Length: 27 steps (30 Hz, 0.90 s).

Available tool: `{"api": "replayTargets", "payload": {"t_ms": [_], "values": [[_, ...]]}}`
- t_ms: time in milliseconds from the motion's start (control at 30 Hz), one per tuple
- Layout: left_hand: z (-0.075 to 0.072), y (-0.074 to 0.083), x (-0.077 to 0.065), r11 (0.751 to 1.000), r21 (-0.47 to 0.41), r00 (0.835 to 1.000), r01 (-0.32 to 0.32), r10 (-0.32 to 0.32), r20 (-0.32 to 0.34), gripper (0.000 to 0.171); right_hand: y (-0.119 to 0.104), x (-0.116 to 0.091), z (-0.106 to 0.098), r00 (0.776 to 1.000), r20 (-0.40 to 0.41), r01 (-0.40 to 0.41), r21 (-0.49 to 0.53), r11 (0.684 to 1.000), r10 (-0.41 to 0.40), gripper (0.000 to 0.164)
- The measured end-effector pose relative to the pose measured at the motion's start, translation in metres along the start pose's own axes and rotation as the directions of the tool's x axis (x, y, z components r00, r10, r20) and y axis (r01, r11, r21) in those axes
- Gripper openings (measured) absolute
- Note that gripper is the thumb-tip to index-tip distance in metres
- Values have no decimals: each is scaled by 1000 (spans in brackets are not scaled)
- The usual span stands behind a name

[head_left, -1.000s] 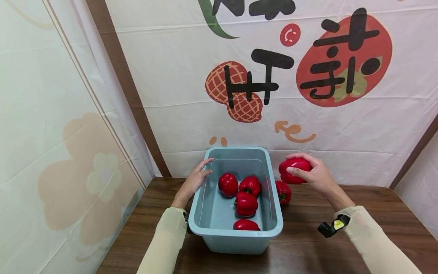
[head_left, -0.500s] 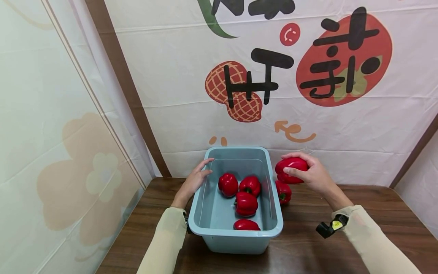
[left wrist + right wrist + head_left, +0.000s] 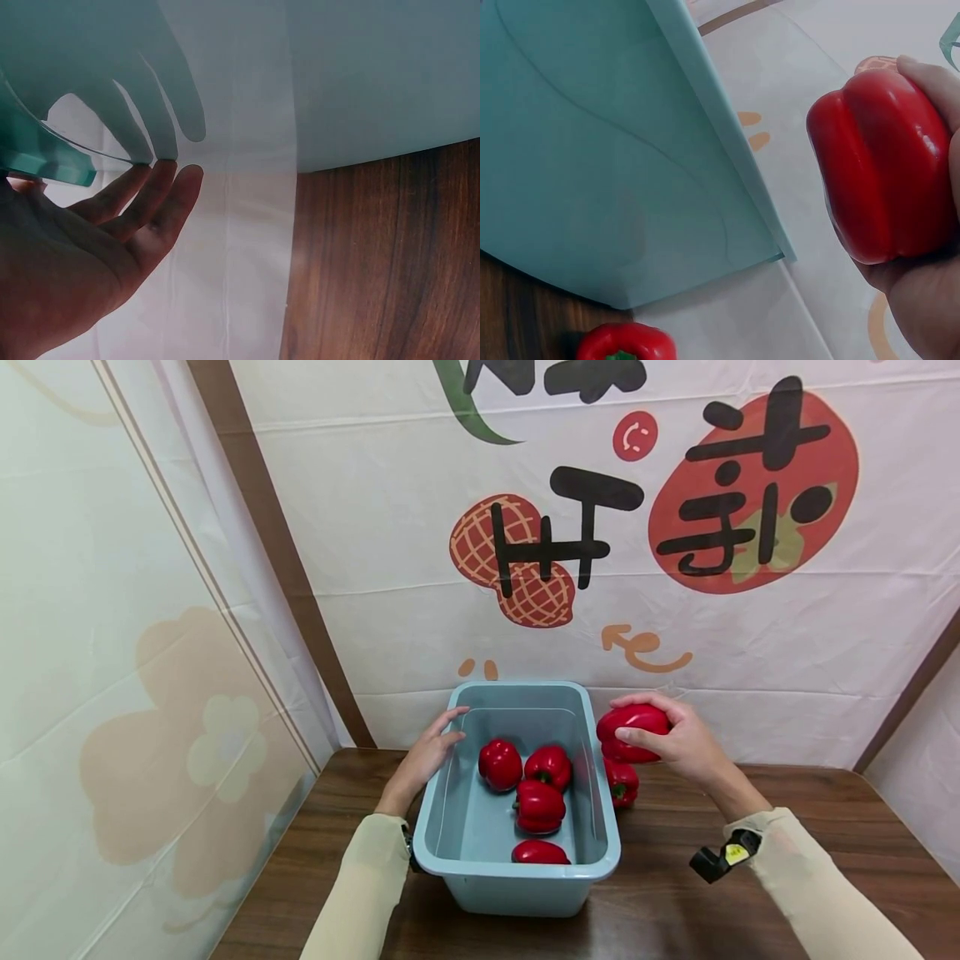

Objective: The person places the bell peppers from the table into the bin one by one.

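In the head view my right hand (image 3: 693, 745) grips a red bell pepper (image 3: 633, 732), thumb on the near side and fingers over the top. It is held up just outside the right rim of a light blue plastic bin (image 3: 517, 870). The right wrist view shows the same bell pepper (image 3: 881, 169) against the palm. My left hand (image 3: 422, 762) rests at the bin's left rim, with thumb and forefinger reaching over it. The other fingertips (image 3: 191, 180) touch the outer wall in the left wrist view. Several red peppers (image 3: 540, 806) lie inside the bin.
Another red pepper (image 3: 621, 783) lies on the brown wooden table (image 3: 697, 860), partly hidden behind the bin's right side. Close behind the bin hangs a white printed cloth (image 3: 405, 635). A second cloth wall (image 3: 165, 760) stands along the left.
My right hand has moved a little to the left with the bell pepper, up to the bin's right rim. The left hand, the bin and the other peppers have stayed in place.
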<state>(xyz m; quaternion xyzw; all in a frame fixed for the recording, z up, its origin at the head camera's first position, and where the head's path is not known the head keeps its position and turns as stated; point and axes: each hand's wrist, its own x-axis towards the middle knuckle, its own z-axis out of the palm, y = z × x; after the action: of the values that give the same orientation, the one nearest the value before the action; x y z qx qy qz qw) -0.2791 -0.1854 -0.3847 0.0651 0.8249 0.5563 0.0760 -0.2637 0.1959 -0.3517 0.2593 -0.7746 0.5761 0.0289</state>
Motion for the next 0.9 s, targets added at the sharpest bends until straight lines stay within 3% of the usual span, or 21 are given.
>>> {"api": "replayTargets", "payload": {"t_ms": [233, 600, 900], "values": [[1, -15, 8, 1000, -4, 999, -29, 29, -26, 49, -3, 2, 3, 1000, 21, 4, 9, 1000, -4, 43], [1, -13, 5, 1000, 3, 999, -31, 31, -38, 49, -7, 3, 8, 999, 38, 11, 0, 1000, -11, 48], [0, -10, 5, 1000, -9, 1000, -16, 16, -2, 51, -9, 4, 13, 998, 55, 20, 35, 999, -21, 44]]}}
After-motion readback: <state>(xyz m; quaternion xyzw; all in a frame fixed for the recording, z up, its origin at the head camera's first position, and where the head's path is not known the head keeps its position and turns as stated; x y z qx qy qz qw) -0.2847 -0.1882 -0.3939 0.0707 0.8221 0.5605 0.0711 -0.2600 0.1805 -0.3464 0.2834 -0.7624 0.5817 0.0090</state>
